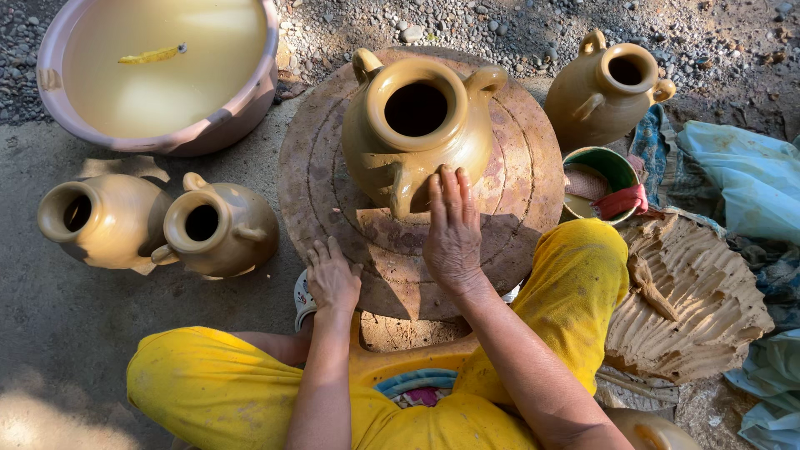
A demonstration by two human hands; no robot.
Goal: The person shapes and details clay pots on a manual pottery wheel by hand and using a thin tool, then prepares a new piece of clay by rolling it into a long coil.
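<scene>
Clay, wet and ochre: a two-handled clay jar (414, 133) is standing at the centre of the round turntable (517, 192). Right hand (452, 225) is lying flat and open, fingers together, fingertips pressing the jar's lower wall on the near side. Left hand (332, 277) is resting open on the turntable's near-left rim, gripping nothing. Judged step: smoothing the jar's base. Next move probably calls for light, even pressure while turning the turntable. Left of the turntable, two finished jars (158, 223) are lying; a water basin (242, 100) is sitting beyond them.
</scene>
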